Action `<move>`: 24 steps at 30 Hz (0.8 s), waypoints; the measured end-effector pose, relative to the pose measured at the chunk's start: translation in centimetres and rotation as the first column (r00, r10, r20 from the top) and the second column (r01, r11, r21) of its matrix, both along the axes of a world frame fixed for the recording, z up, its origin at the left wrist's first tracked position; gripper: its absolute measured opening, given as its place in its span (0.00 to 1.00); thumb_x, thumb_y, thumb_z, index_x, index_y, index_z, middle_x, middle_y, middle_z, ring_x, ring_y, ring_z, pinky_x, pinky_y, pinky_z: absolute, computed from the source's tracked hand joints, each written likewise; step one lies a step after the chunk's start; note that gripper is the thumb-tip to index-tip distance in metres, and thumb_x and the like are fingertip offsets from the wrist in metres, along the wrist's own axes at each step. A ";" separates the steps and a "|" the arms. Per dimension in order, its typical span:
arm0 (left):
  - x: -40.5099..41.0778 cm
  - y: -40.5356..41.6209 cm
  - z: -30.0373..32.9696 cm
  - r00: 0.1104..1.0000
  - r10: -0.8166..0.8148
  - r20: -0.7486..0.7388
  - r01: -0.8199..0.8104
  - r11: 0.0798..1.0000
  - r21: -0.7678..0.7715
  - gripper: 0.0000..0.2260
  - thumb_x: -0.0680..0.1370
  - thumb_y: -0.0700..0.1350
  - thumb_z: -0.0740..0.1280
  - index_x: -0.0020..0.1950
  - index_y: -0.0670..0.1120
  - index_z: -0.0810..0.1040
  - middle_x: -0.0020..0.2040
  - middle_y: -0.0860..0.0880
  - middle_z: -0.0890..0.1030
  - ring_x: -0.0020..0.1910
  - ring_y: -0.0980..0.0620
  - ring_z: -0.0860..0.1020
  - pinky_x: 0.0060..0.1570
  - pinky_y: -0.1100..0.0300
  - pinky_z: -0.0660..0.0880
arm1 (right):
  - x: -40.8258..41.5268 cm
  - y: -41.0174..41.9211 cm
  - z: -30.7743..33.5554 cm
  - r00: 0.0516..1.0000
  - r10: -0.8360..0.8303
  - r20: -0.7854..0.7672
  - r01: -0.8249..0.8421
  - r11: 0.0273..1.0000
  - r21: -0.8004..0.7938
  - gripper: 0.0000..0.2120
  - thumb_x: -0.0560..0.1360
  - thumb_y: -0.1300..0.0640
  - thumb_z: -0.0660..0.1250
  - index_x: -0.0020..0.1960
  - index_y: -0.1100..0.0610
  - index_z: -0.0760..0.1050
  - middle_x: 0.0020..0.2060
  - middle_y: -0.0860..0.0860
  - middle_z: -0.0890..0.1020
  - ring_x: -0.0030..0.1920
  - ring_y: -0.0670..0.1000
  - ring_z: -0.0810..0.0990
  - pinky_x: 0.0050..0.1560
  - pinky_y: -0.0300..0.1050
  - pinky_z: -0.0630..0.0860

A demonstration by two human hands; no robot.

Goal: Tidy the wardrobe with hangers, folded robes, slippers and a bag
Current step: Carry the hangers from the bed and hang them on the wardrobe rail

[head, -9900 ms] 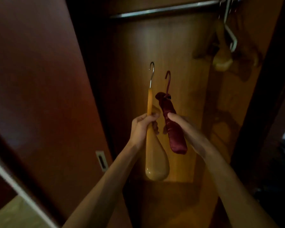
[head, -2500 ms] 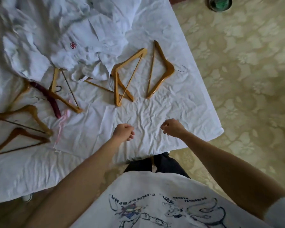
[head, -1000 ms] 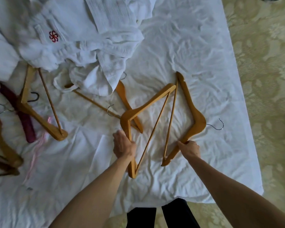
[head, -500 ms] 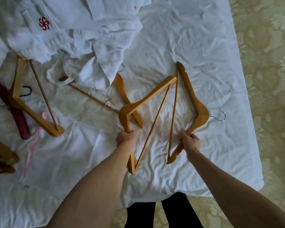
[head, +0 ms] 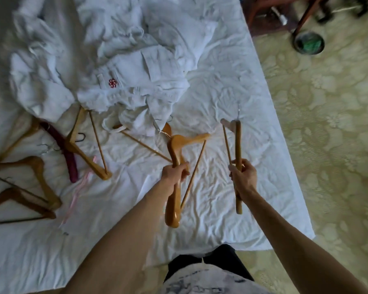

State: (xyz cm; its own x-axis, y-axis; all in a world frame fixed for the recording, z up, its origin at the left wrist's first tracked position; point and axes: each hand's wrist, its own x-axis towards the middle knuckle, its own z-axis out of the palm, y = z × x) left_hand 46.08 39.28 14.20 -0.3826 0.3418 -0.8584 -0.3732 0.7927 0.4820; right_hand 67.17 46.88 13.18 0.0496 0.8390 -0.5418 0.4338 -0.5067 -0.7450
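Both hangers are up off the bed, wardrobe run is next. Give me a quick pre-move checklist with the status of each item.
1. Left hand has a firm grip on the left wooden hanger: ok, fingers curled round its shoulder.
2. Right hand grips the right wooden hanger: ok.
3. Left hanger's hook free of the white robe: cannot tell, hook sits at the robe's edge.
4. Right hanger's hook free: ok, nothing caught on it.
5. The two held hangers apart from each other: ok.
6. Bed emptied of hangers: not ok, several remain, including the maroon padded hanger.
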 end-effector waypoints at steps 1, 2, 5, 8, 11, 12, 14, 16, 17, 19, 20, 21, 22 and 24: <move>0.0 0.0 2.0 0.999 -0.001 0.042 -0.001 0.999 0.043 0.11 0.76 0.47 0.74 0.40 0.40 0.81 0.32 0.46 0.82 0.27 0.53 0.76 0.30 0.63 0.73 | -0.1 -0.3 2.3 0.996 0.084 -0.041 -0.083 0.996 0.025 0.08 0.74 0.60 0.70 0.51 0.51 0.80 0.30 0.51 0.80 0.29 0.49 0.77 0.33 0.49 0.77; 0.2 -0.1 4.3 0.998 -0.010 0.069 0.005 0.997 0.078 0.11 0.76 0.47 0.73 0.40 0.40 0.81 0.31 0.45 0.81 0.26 0.53 0.75 0.30 0.61 0.73 | -0.2 -0.7 4.4 0.985 0.155 -0.070 -0.152 0.987 0.054 0.10 0.74 0.61 0.69 0.53 0.51 0.80 0.29 0.52 0.78 0.28 0.49 0.76 0.31 0.47 0.76; 1.1 -1.2 9.6 0.996 -0.027 0.080 0.012 0.984 0.180 0.14 0.75 0.50 0.74 0.38 0.41 0.81 0.31 0.44 0.80 0.28 0.51 0.76 0.33 0.59 0.73 | -0.1 -2.4 9.9 0.955 0.253 -0.157 -0.237 0.965 0.110 0.10 0.75 0.62 0.69 0.54 0.52 0.81 0.28 0.52 0.76 0.28 0.49 0.74 0.29 0.45 0.73; 1.8 -3.2 13.4 1.000 -0.010 0.019 0.004 0.951 0.308 0.13 0.74 0.51 0.74 0.38 0.42 0.83 0.38 0.44 0.85 0.37 0.48 0.81 0.41 0.55 0.78 | 0.1 -4.1 13.9 0.904 0.323 -0.282 -0.301 0.946 0.119 0.06 0.77 0.62 0.68 0.53 0.57 0.81 0.29 0.53 0.77 0.29 0.50 0.75 0.32 0.46 0.73; 2.5 -5.5 16.1 0.994 -0.034 -0.107 0.074 0.916 0.395 0.13 0.74 0.54 0.74 0.37 0.46 0.86 0.43 0.46 0.87 0.48 0.43 0.83 0.55 0.47 0.78 | 0.2 -5.8 17.1 0.837 0.444 -0.321 -0.414 0.896 0.160 0.05 0.77 0.61 0.69 0.52 0.57 0.82 0.31 0.54 0.81 0.32 0.51 0.78 0.35 0.45 0.74; 2.8 -6.2 16.9 0.989 -0.026 -0.144 0.084 0.907 0.413 0.12 0.74 0.54 0.73 0.37 0.47 0.86 0.42 0.47 0.87 0.49 0.44 0.83 0.54 0.49 0.78 | 0.2 -6.2 17.9 0.811 0.479 -0.335 -0.449 0.878 0.168 0.05 0.78 0.61 0.69 0.52 0.57 0.82 0.32 0.54 0.81 0.33 0.51 0.78 0.36 0.45 0.74; 3.4 -7.7 18.3 0.980 0.034 -0.195 0.059 0.889 0.455 0.11 0.76 0.50 0.73 0.39 0.45 0.86 0.40 0.46 0.86 0.43 0.49 0.83 0.46 0.59 0.79 | -0.1 -6.8 19.5 0.756 0.546 -0.362 -0.512 0.837 0.194 0.05 0.78 0.61 0.69 0.52 0.59 0.82 0.33 0.55 0.82 0.34 0.51 0.79 0.38 0.44 0.75; 4.4 -9.2 19.9 0.968 0.110 -0.225 0.012 0.877 0.480 0.10 0.77 0.47 0.73 0.41 0.42 0.86 0.38 0.47 0.86 0.36 0.55 0.82 0.36 0.66 0.76 | -0.4 -7.1 20.9 0.689 0.615 -0.383 -0.573 0.786 0.232 0.04 0.78 0.60 0.68 0.50 0.60 0.82 0.34 0.54 0.81 0.35 0.51 0.79 0.39 0.44 0.75; 4.9 -10.0 20.5 0.959 0.143 -0.246 -0.009 0.878 0.478 0.10 0.77 0.48 0.73 0.40 0.43 0.85 0.36 0.49 0.86 0.34 0.57 0.81 0.35 0.67 0.75 | -0.4 -7.2 21.5 0.651 0.649 -0.394 -0.603 0.757 0.251 0.05 0.79 0.60 0.68 0.49 0.60 0.81 0.34 0.54 0.81 0.35 0.51 0.79 0.39 0.44 0.75; 5.8 -11.8 21.2 0.936 0.209 -0.282 -0.052 0.878 0.476 0.10 0.77 0.49 0.72 0.39 0.46 0.85 0.34 0.51 0.85 0.34 0.58 0.80 0.39 0.63 0.76 | -0.6 -7.4 22.4 0.573 0.708 -0.413 -0.656 0.698 0.285 0.06 0.79 0.59 0.67 0.48 0.60 0.81 0.34 0.54 0.81 0.35 0.51 0.78 0.39 0.43 0.74; 6.2 -12.8 21.6 0.925 0.248 -0.289 -0.083 0.872 0.483 0.10 0.77 0.49 0.72 0.39 0.46 0.85 0.34 0.52 0.84 0.33 0.58 0.79 0.41 0.60 0.76 | -0.7 -7.6 22.8 0.528 0.740 -0.417 -0.685 0.662 0.306 0.06 0.80 0.59 0.67 0.49 0.60 0.81 0.34 0.54 0.81 0.35 0.51 0.79 0.38 0.42 0.75; 6.7 -13.8 22.0 0.913 0.286 -0.291 -0.114 0.863 0.492 0.11 0.77 0.49 0.72 0.41 0.44 0.85 0.33 0.52 0.83 0.33 0.57 0.79 0.41 0.59 0.76 | -0.9 -7.9 23.3 0.480 0.772 -0.418 -0.714 0.620 0.325 0.06 0.80 0.59 0.67 0.49 0.60 0.81 0.35 0.54 0.82 0.35 0.50 0.79 0.38 0.40 0.75; 7.2 -14.9 22.4 0.899 0.327 -0.291 -0.151 0.855 0.495 0.11 0.77 0.49 0.72 0.42 0.42 0.85 0.32 0.52 0.83 0.34 0.56 0.79 0.42 0.57 0.76 | -1.2 -8.3 23.6 0.429 0.796 -0.427 -0.740 0.581 0.339 0.06 0.80 0.59 0.67 0.50 0.60 0.80 0.35 0.55 0.82 0.35 0.50 0.79 0.38 0.40 0.75; 7.9 -17.3 23.1 0.865 0.407 -0.294 -0.225 0.837 0.498 0.12 0.77 0.49 0.72 0.44 0.41 0.86 0.33 0.51 0.82 0.36 0.52 0.79 0.43 0.53 0.76 | -2.0 -9.5 24.2 0.328 0.826 -0.458 -0.775 0.513 0.369 0.06 0.79 0.58 0.67 0.51 0.60 0.80 0.35 0.55 0.81 0.35 0.50 0.79 0.39 0.40 0.76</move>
